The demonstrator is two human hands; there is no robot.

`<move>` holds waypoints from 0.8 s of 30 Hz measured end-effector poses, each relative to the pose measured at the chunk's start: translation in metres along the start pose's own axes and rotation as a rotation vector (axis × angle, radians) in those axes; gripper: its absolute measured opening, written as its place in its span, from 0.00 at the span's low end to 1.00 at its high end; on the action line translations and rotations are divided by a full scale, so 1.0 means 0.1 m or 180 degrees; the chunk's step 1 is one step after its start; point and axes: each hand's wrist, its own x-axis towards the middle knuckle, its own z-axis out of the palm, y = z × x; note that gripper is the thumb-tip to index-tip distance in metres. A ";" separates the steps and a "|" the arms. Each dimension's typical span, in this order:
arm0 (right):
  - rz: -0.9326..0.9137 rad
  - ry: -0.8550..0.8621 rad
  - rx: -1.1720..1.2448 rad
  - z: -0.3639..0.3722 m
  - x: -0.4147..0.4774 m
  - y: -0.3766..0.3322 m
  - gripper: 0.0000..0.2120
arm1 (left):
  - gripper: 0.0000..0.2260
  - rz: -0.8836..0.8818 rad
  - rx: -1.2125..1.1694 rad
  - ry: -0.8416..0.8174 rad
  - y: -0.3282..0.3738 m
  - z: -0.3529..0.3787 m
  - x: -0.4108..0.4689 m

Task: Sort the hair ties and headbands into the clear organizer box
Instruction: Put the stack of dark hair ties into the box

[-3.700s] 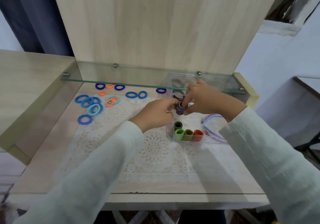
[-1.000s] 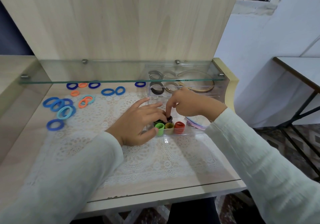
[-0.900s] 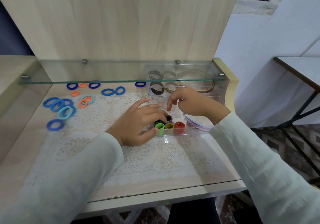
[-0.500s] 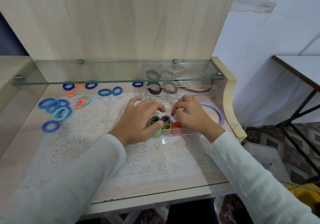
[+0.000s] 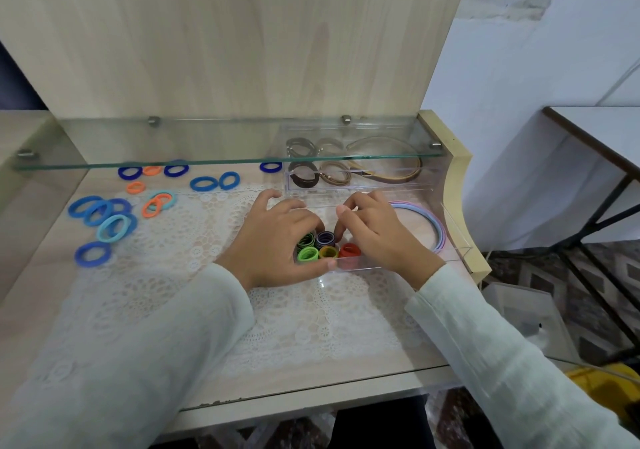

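1. The purple bundle (image 5: 325, 238) is down. Held up between both hands a few seconds ago, it now sits in the clear organizer box (image 5: 367, 265), behind the yellow bundle (image 5: 328, 251).
2. The left hand (image 5: 273, 240) curls round the box's left front corner, thumb along the front wall, bracing it.
3. The right hand (image 5: 377, 237) rests loosely curved beside the red bundle (image 5: 349, 250), gripping nothing I can see.
4. The pastel headbands (image 5: 437, 228) lie in the right compartment, while loose hair ties (image 5: 104, 221) wait on the lace mat (image 5: 194, 275) — plenty left to sort, I'd judge.
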 end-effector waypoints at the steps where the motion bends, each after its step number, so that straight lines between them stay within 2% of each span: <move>1: 0.0013 0.0006 0.0001 0.00 0.00 0.00 0.29 | 0.29 0.0005 -0.0003 0.0001 0.00 0.00 0.00; 7: 0.0150 0.0163 0.0053 0.02 0.01 0.00 0.31 | 0.28 -0.0026 -0.0025 0.0050 0.01 0.00 0.01; 14: 0.0236 0.0089 -0.0129 0.07 0.05 0.02 0.35 | 0.26 -0.0055 -0.0010 0.0026 0.01 0.02 0.02; 24: 0.0257 0.0066 -0.0050 0.07 0.06 0.00 0.33 | 0.26 -0.0050 -0.0096 0.0018 0.00 0.02 0.00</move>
